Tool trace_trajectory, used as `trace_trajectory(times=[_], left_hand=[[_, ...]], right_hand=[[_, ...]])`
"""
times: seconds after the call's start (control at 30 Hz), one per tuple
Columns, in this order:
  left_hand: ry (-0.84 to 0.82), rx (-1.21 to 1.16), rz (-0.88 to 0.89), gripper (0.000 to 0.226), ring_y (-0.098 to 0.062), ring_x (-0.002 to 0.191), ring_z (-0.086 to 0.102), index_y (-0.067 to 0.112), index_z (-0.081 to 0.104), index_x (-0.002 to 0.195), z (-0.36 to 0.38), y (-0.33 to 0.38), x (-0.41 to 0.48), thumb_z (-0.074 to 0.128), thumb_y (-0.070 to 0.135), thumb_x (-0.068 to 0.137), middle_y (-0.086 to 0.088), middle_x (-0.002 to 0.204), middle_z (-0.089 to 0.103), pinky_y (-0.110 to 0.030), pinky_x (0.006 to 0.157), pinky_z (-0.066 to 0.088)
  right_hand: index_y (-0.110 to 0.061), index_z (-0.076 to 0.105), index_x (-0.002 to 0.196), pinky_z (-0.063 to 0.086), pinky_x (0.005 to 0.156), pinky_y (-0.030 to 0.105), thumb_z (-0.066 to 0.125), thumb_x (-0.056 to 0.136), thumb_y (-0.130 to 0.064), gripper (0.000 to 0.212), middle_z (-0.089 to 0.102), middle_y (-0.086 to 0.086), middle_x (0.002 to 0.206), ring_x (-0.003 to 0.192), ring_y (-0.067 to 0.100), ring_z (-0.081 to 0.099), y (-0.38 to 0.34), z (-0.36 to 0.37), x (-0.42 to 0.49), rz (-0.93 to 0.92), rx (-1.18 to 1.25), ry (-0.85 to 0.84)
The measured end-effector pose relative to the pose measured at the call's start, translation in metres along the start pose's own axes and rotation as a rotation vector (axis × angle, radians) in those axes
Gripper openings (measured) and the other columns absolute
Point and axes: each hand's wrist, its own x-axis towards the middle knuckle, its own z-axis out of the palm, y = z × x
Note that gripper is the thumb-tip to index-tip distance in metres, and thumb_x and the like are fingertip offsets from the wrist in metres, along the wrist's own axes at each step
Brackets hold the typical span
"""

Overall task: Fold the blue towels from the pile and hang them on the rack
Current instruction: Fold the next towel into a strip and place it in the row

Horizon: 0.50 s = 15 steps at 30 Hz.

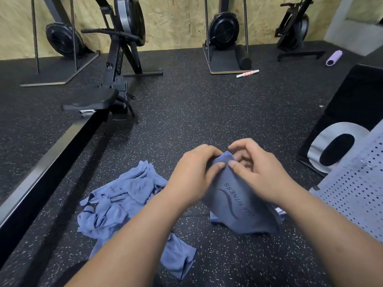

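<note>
Both hands are working close together at mid-frame, over the speckled black rubber floor [207,112].

- Left hand [194,175] is pinching the top edge of a blue towel [238,204]: thumb is pressing on the near face, fingers are curling behind the cloth.
- Right hand [255,170] is gripping the same top edge just beside the left, thumb lying flat on the near face and fingers bending over the far side. The two thumbs are almost touching.
- The towel is hanging down from that grip. Its dark wave logo and the word "FITNESS" are facing the camera. Its lower edge seems to be resting on the floor, though I cannot tell for sure.
- The pile of blue towels [122,199] is lying crumpled on the floor to the left of the held towel, and the left forearm is partly covering it.
- A pale perforated panel [356,193] is standing at the right edge, near a black box with a large silver "0" [339,129].
- A rowing machine [116,65] is sitting at far left. A black foam roller [243,56], a pink-and-white massage stick [247,73] and a purple roller [334,57] are lying well apart near the chipboard wall [176,21].
</note>
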Motion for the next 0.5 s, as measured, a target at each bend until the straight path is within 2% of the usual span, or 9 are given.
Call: trace_trajectory(times=[0.03,0.1,0.17,0.23,0.33,0.5], left_hand=[[0.046,-0.022,-0.002,0.009,-0.009,0.096,0.063,0.028,0.069,0.109,-0.002,0.000,0.000,0.069,0.028,0.100,0.013,0.101,0.067,-0.035,0.089,0.052],[0.105,-0.053,-0.017,0.008,-0.005,0.093,0.062,0.027,0.069,0.107,-0.005,0.000,0.002,0.068,0.026,0.100,0.014,0.100,0.067,-0.028,0.086,0.049],[0.076,-0.080,-0.044,0.010,-0.002,0.091,0.061,0.029,0.069,0.108,-0.010,-0.002,0.002,0.069,0.025,0.099,0.016,0.098,0.067,-0.020,0.082,0.046],[0.003,-0.112,-0.067,0.011,-0.001,0.088,0.062,0.031,0.070,0.108,-0.012,-0.004,0.001,0.072,0.027,0.098,0.017,0.094,0.069,-0.016,0.078,0.044],[0.002,-0.104,-0.082,0.004,0.000,0.082,0.060,0.031,0.071,0.100,-0.014,-0.006,0.001,0.073,0.029,0.098,0.016,0.087,0.067,-0.017,0.073,0.042],[0.230,-0.097,-0.104,0.004,-0.008,0.084,0.062,0.030,0.067,0.097,-0.019,-0.011,0.003,0.070,0.029,0.100,0.012,0.092,0.066,-0.028,0.077,0.050]], right_hand=[[-0.034,0.062,0.119,0.056,0.077,0.030,0.077,0.094,-0.018,0.033,0.075,-0.008,0.094,0.081,0.017,0.070,0.003,-0.002,0.001,0.034,0.033,-0.054],[-0.032,0.069,0.111,0.054,0.074,0.028,0.082,0.090,-0.017,0.028,0.076,-0.010,0.090,0.078,0.011,0.069,0.009,-0.005,0.000,0.077,-0.022,-0.169],[-0.031,0.074,0.097,0.052,0.069,0.025,0.083,0.089,-0.021,0.016,0.075,-0.013,0.081,0.068,0.005,0.064,0.014,-0.004,-0.002,0.086,-0.119,-0.188],[-0.032,0.075,0.092,0.052,0.066,0.024,0.084,0.089,-0.023,0.013,0.074,-0.013,0.077,0.064,0.003,0.062,0.014,-0.001,-0.005,0.075,-0.144,-0.153],[-0.035,0.074,0.093,0.053,0.068,0.023,0.084,0.089,-0.029,0.013,0.074,-0.014,0.078,0.068,0.004,0.066,0.011,0.002,-0.005,0.047,-0.221,-0.132],[-0.034,0.063,0.094,0.050,0.068,0.031,0.082,0.087,-0.036,0.021,0.066,-0.017,0.077,0.075,0.008,0.062,0.027,-0.005,-0.003,0.100,-0.625,-0.209]])
